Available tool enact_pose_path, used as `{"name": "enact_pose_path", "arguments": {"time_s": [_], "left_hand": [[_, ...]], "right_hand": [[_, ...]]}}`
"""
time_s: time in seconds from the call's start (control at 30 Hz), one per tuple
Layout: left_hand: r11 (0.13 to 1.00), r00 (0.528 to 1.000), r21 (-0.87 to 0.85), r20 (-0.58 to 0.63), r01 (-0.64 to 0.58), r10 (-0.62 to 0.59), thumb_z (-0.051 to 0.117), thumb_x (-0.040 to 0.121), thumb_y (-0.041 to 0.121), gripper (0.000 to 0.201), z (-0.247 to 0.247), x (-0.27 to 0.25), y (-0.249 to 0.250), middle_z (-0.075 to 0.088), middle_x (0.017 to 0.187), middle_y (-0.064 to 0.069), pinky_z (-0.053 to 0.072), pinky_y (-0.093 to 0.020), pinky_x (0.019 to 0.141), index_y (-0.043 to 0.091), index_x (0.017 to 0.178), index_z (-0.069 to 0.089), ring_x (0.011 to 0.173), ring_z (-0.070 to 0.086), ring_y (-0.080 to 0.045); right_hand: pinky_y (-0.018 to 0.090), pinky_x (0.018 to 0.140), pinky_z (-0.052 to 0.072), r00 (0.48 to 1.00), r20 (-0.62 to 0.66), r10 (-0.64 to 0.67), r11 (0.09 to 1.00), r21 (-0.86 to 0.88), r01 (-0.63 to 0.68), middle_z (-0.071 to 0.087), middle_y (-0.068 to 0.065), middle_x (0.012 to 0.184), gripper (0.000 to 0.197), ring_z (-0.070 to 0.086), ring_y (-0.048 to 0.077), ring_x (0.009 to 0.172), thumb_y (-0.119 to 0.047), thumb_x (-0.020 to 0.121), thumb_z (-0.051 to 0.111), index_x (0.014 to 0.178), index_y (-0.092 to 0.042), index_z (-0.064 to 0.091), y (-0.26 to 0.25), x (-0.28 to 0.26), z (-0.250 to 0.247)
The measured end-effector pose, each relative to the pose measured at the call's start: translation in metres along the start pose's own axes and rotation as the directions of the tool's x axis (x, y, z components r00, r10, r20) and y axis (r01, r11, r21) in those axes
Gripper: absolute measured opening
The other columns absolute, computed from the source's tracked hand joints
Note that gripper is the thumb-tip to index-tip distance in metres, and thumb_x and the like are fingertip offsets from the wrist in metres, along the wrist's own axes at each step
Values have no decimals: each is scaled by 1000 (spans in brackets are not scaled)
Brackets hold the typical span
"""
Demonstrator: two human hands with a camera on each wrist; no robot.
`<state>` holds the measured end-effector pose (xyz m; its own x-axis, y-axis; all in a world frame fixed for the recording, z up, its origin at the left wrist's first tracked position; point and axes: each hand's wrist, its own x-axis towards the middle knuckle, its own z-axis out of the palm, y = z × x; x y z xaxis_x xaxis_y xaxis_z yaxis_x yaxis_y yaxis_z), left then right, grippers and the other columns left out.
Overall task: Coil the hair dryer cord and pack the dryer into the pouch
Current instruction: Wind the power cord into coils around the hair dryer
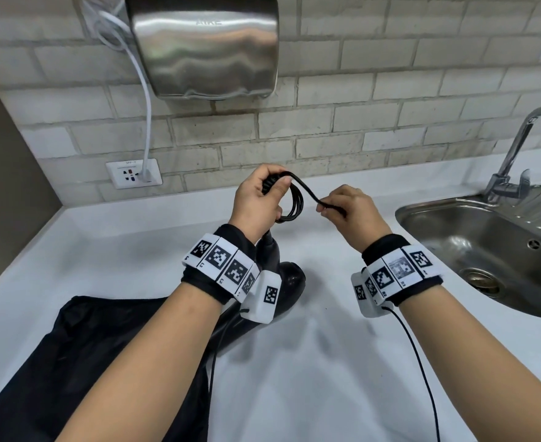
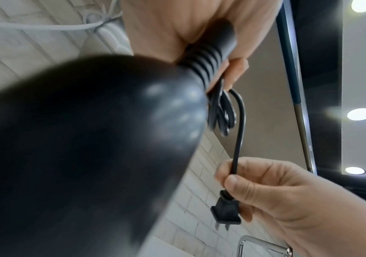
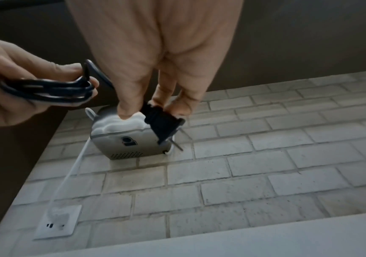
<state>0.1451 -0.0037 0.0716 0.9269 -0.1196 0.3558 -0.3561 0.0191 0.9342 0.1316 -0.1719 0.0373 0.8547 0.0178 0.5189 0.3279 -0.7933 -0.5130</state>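
The black hair dryer (image 1: 290, 282) hangs under my left hand (image 1: 259, 199), its body low over the white counter (image 1: 103, 250). My left hand grips the ribbed cord root and several loops of black cord (image 1: 294, 202) above the counter. The dryer's handle end (image 2: 89, 147) fills the left wrist view, with the loops (image 2: 221, 111) beside it. My right hand (image 1: 342, 208) pinches the cord's end near the plug (image 2: 226, 210), also seen as the plug (image 3: 162, 125) in the right wrist view. The black pouch (image 1: 87, 362) lies flat at the front left, partly under my left forearm.
A steel sink (image 1: 486, 250) with a tap (image 1: 514, 154) sits at the right. On the brick wall hang a steel hand dryer (image 1: 205, 46) and its white cable (image 1: 145, 100), plugged into a socket (image 1: 133, 177). A brown wall closes the left side.
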Motion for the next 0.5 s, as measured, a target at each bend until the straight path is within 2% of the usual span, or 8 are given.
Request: {"name": "enact_pose_path", "arguments": {"time_s": [0.07,0.1,0.2,0.23,0.3,0.37,0.47,0.5], "left_hand": [[1000,1000,3,-9,2,-2,52,92,10,11,0,1,-1,46,67,3,28,-10,31,19,86,54,28,36,-2],[1000,1000,3,-22,6,-6,52,92,11,13,-1,2,-2,47,68,2,28,-10,31,21,83,54,29,37,-2],[1000,999,21,-47,3,-2,51,93,13,8,-1,3,-3,47,67,3,29,-10,33,18,87,55,37,41,0],[999,999,40,-49,-7,9,51,93,14,6,-1,3,-3,47,66,5,30,-8,35,16,90,55,41,42,1],[998,998,65,-46,-28,31,51,92,15,5,-1,2,-4,47,66,10,31,-5,38,16,92,56,44,43,5],[997,998,69,-28,-46,48,51,92,16,5,1,0,-3,48,67,11,32,-4,39,17,93,56,41,44,6],[999,999,25,3,-39,39,48,94,14,7,2,-2,-1,50,69,4,30,-2,37,13,95,54,35,43,6],[1000,1000,1,11,-29,29,46,94,13,7,2,-2,0,50,69,1,28,-2,36,11,96,53,33,42,5]], "right_hand": [[28,78,48,998,-22,63,991,124,-59,58,6,87,14,59,24,77,0,83,58,89,-2,71,-7,0,-4],[27,75,52,995,-21,100,974,207,-94,56,2,82,13,61,21,69,2,83,58,88,-2,70,-12,0,-7],[10,61,52,989,-65,132,911,400,-96,55,0,72,17,63,1,52,6,82,57,81,-8,68,-31,0,-16],[9,60,51,988,-86,125,892,447,-74,57,-1,71,22,63,-1,52,6,82,57,78,-13,67,-37,1,-19],[14,63,55,989,-108,106,826,563,-27,60,-5,71,29,65,2,55,7,83,57,72,-20,65,-50,2,-27],[16,64,56,992,-103,74,750,661,13,62,-9,69,33,65,4,58,9,82,56,72,-21,64,-60,3,-31],[17,65,57,996,-72,48,658,753,22,65,-15,59,33,67,4,62,13,81,54,71,-16,65,-66,2,-24],[19,68,57,995,-84,44,659,751,34,65,-16,60,34,67,4,64,12,80,57,70,-19,67,-65,1,-21]]}}
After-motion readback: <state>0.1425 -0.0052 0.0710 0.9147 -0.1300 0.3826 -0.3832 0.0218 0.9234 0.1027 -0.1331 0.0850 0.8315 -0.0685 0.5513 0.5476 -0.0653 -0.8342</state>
